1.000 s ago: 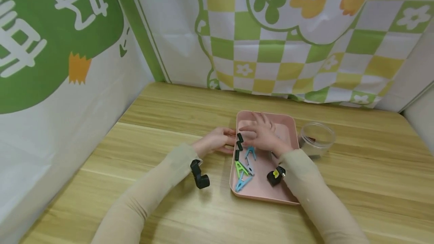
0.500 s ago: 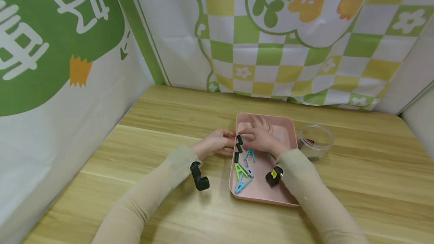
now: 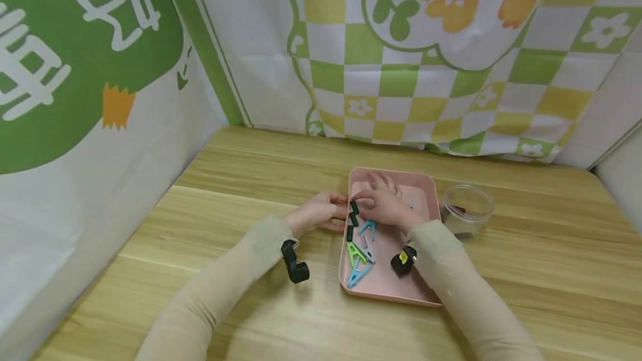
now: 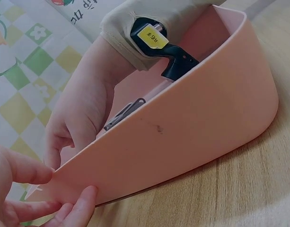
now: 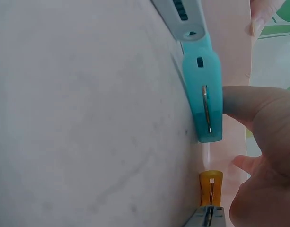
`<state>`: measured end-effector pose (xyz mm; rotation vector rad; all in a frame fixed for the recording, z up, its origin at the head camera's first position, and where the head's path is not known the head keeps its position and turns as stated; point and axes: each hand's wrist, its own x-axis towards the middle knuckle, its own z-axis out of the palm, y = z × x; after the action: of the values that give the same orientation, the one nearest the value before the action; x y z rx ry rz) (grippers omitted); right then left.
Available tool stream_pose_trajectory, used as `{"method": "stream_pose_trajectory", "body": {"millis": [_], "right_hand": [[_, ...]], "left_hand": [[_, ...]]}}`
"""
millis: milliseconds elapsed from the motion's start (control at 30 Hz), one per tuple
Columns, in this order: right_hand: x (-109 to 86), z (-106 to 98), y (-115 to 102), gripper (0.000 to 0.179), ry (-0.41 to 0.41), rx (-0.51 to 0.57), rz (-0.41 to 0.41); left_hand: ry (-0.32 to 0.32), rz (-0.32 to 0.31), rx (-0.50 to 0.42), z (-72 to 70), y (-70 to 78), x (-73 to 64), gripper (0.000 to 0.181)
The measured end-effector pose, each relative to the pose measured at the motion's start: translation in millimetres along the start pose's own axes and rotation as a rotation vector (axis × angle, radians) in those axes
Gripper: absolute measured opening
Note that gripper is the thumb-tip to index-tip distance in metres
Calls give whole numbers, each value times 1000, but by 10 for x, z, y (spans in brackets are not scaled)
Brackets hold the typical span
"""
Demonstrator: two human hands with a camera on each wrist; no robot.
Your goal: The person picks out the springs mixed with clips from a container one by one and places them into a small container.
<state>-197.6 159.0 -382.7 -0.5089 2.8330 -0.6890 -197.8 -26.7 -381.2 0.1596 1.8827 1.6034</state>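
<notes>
My right hand (image 3: 383,202) reaches into the pink tray (image 3: 393,291) beside its left wall. Its thumb and index finger are near the uppermost of several small black pieces (image 3: 354,207); whether they pinch it is unclear. My left hand (image 3: 321,210) touches the wall from outside, its thumb near the rim in the left wrist view. Below the black pieces lie a green clothespin (image 3: 355,253), a grey one (image 3: 369,252) and a light blue one (image 3: 358,276). A teal clothespin (image 5: 205,101) shows beside my right hand, with an orange one (image 5: 212,187) below it.
A clear round jar (image 3: 467,210) with a dark reddish piece in it stands against the tray's right side. The wooden table (image 3: 241,169) meets a checkered cloth (image 3: 396,88) at the back. Wrist cameras (image 3: 296,263) hang from both sleeves.
My right hand turns slightly, and its wrist camera shifts a little left. The upper teal clothespin in the tray tilts a little. My left hand stays against the wall.
</notes>
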Motion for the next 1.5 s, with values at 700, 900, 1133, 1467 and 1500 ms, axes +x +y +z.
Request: {"method": "stream_pose_trajectory", "body": {"millis": [700, 900, 1133, 1467, 1500], "right_hand": [[39, 23, 31, 33, -2, -1, 23], [32, 27, 27, 32, 4, -9, 19], [21, 34, 24, 29, 14, 12, 4], [14, 35, 3, 30, 3, 14, 17], [14, 34, 5, 30, 4, 11, 16]], "left_hand": [[14, 2, 4, 8, 12, -2, 48], [9, 13, 22, 6, 16, -16, 48], [7, 11, 22, 10, 15, -22, 48], [20, 0, 19, 11, 9, -3, 48], [20, 0, 18, 10, 9, 0, 48]]}}
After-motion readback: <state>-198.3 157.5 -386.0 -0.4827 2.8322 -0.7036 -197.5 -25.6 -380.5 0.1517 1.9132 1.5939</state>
